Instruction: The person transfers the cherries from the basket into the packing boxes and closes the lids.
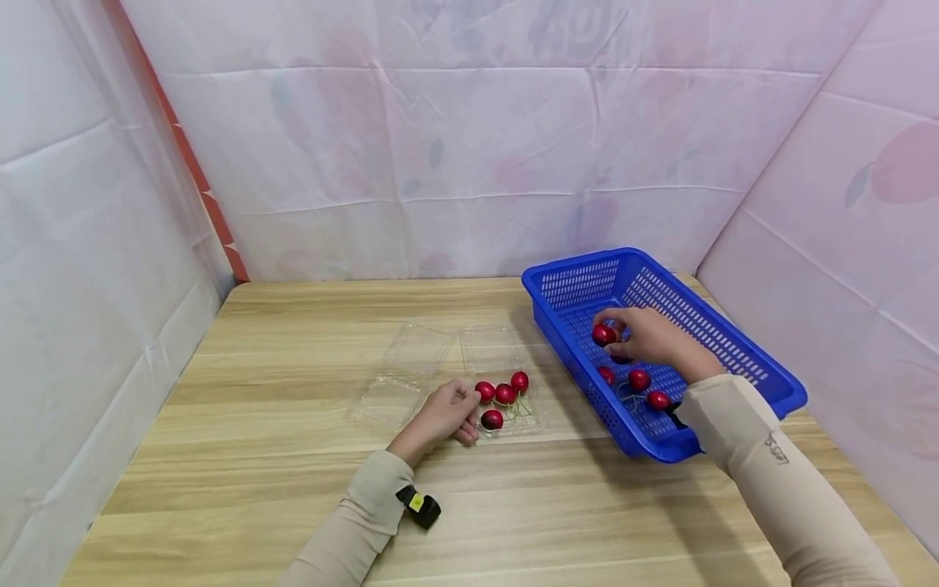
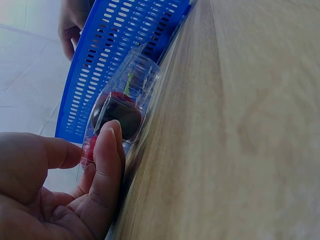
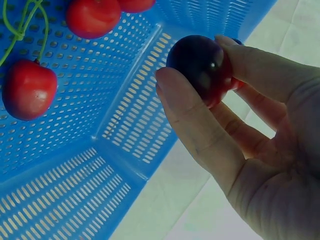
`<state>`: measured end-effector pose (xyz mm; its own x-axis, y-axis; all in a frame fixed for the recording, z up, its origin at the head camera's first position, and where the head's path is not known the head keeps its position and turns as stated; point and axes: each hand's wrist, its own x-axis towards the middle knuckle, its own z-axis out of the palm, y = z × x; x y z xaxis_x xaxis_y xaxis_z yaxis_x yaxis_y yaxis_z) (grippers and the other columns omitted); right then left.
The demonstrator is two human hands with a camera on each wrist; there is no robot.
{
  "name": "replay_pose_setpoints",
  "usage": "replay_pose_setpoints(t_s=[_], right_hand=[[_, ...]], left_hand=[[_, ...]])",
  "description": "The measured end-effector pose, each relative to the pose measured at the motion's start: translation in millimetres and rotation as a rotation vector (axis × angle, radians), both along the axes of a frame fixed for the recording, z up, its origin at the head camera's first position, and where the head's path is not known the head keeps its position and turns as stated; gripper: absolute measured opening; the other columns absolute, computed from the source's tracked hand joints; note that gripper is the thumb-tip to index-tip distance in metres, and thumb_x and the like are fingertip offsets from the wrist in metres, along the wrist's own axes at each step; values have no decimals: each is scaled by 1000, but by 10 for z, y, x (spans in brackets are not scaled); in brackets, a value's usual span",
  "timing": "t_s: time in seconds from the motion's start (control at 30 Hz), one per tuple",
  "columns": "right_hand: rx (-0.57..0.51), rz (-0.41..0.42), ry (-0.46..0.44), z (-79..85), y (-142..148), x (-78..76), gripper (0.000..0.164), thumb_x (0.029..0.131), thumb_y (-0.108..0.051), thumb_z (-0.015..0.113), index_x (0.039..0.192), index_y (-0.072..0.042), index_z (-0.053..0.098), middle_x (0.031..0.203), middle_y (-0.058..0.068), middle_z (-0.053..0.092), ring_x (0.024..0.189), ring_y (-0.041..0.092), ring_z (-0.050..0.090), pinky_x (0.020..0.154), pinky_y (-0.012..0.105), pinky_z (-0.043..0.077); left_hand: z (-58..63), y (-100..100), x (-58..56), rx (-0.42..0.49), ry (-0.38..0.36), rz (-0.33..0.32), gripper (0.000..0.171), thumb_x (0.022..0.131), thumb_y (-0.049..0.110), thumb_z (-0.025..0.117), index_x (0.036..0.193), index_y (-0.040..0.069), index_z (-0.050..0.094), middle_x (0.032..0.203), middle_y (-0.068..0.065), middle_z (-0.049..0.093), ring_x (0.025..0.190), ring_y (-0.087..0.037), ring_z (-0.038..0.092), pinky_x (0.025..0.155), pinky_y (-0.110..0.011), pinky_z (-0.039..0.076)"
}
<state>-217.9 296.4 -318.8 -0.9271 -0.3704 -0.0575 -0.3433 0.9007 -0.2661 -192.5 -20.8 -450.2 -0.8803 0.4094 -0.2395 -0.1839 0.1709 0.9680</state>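
My right hand (image 1: 645,336), over the blue basket (image 1: 579,363), pinches a dark red cherry (image 3: 200,67) between thumb and finger. Part of a second cherry (image 1: 619,356) shows at its fingers, mostly hidden. Other red cherries (image 1: 639,380) with green stems lie in the basket below. On the table, my left hand (image 1: 443,412) grips the near left edge of a clear plastic clamshell box (image 2: 150,75), thumb and fingers at its wall. Several cherries (image 1: 504,394) with pale green stems lie inside that box; its lid (image 1: 491,349) is folded open toward the back.
A second clear clamshell box (image 1: 389,399) lies open on the wooden table (image 1: 257,489), left of the filled one. The basket stands at the right, its slatted wall close to the filled box. White printed cloth (image 1: 477,147) hangs behind and at both sides.
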Motion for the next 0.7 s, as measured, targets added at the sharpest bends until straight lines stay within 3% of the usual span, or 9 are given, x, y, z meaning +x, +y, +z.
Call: replay_pose_setpoints(t_s=[0.2, 0.33, 0.47, 0.7], right_hand=[[7, 1, 36, 43, -47, 47, 33, 84, -7, 72, 115, -7, 63, 86, 7, 64, 72, 20, 58, 63, 37, 53], [7, -5, 44, 65, -84, 84, 34, 84, -7, 72, 116, -7, 63, 88, 8, 65, 75, 21, 58, 65, 38, 54], [7, -6, 57, 73, -118, 117, 35, 84, -6, 72, 117, -7, 62, 87, 8, 64, 73, 21, 56, 62, 36, 52], [-4, 2, 81, 74, -163, 151, 37, 84, -5, 72, 119, -6, 61, 83, 6, 61, 69, 19, 53, 59, 32, 48]], left_hand=[[269, -29, 116, 2, 21, -5, 18, 101, 13, 47, 95, -4, 49, 66, -7, 54, 48, -10, 57, 46, -23, 55], [299, -40, 133, -2, 35, -10, 19, 101, 13, 47, 96, -5, 49, 67, -8, 56, 49, -10, 58, 47, -25, 56], [220, -28, 90, -10, 9, -13, 20, 101, 13, 47, 98, -7, 49, 67, -9, 56, 49, -12, 59, 48, -24, 56], [-38, 9, -21, -10, 2, -3, 22, 101, 21, 49, 97, -1, 50, 66, -6, 56, 48, -11, 58, 45, -23, 54]])
